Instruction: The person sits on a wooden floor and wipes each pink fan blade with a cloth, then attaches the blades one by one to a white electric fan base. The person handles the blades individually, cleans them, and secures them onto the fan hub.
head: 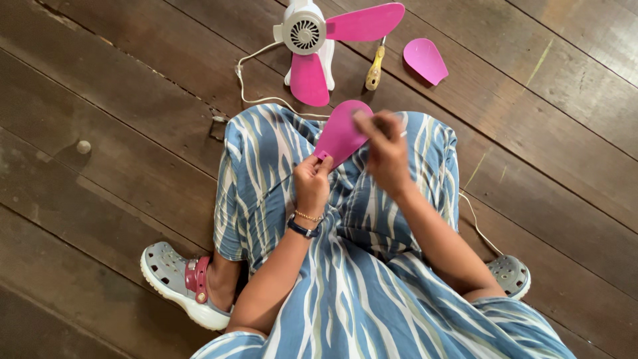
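Two hands on one pink fan blade (340, 133), just below small white fan (307, 33): left hand (311, 183) pinched on narrow end, right hand (384, 149) gripping wide end. Yellow screwdriver (375, 68) & loose blade (425, 60) right of fan.

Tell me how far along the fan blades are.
Done: two pink blades sit on the small white fan. In hand: the left hand pinches a loose pink blade at its narrow end while the right hand touches its face. Left: another blade lies on the floorboards beside a yellow-handled screwdriver.
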